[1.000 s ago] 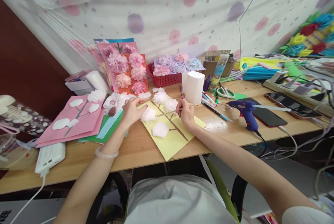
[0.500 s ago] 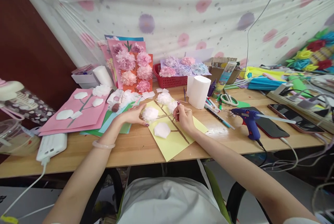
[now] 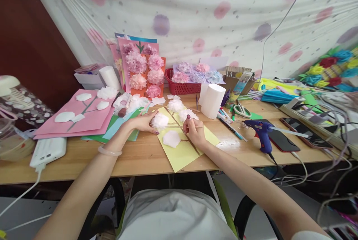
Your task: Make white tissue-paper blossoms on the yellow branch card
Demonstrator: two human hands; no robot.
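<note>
A yellow sheet (image 3: 179, 159) with brown branch lines lies on the desk at a slant. Fluffy white tissue flowers (image 3: 159, 120) sit on its upper part, and a flat white paper piece (image 3: 171, 139) is lower down. My left hand (image 3: 144, 122) rests at the sheet's left edge, thumb and fingers apart around the side of the left fluffy flower. Over the middle of the sheet, my right hand (image 3: 193, 130) is closed in a pinch on a thin stick (image 3: 200, 124); its tip is too small to make out.
On the left are a pink card (image 3: 81, 115) with white pieces, a power bank (image 3: 49, 152) and a bottle (image 3: 19, 102). Behind stand a red basket (image 3: 181, 89) and a white paper roll (image 3: 213, 100). To the right lie scissors (image 3: 242, 110), a glue gun (image 3: 263, 133) and phones (image 3: 306, 132).
The view has shifted slightly. My right hand has moved a little down and left over the yellow sheet, still pinching the stick. The left hand stays beside the flower.
</note>
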